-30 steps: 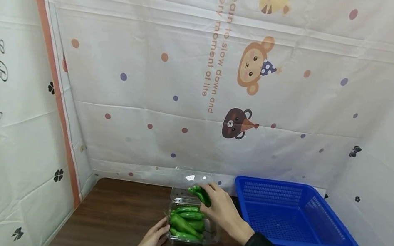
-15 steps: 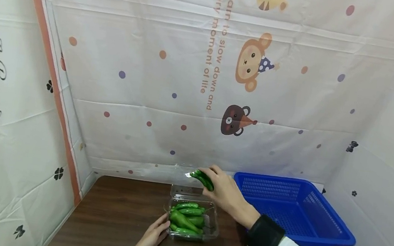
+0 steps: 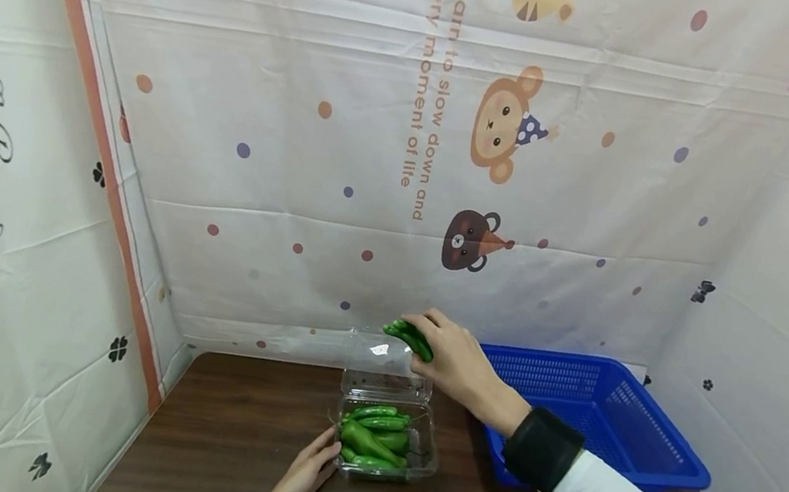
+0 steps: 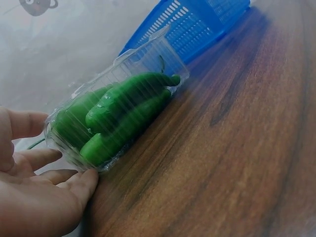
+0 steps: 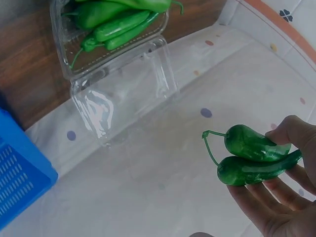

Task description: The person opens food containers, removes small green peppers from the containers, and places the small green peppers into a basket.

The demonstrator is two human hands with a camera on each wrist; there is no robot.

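Observation:
Two green chili peppers, their thin stems meeting at the tips, are held between the thumb and fingers of my right hand, raised above the clamshell's lid. Below sits a clear plastic clamshell box on the table, with several green peppers lying in it. Its clear lid stands folded back at the rear. My left hand touches the box's left side; the left wrist view shows those fingers extended against its end wall, not wrapped round it.
A blue plastic basket with perforated walls stands to the right, partly behind my right forearm. The brown wooden table meets a printed white cloth at the back, and more cloth hangs on both sides.
My right hand has lifted the two chili peppers up and away from the box, to in front of the back cloth. The left hand stays at the box's side.

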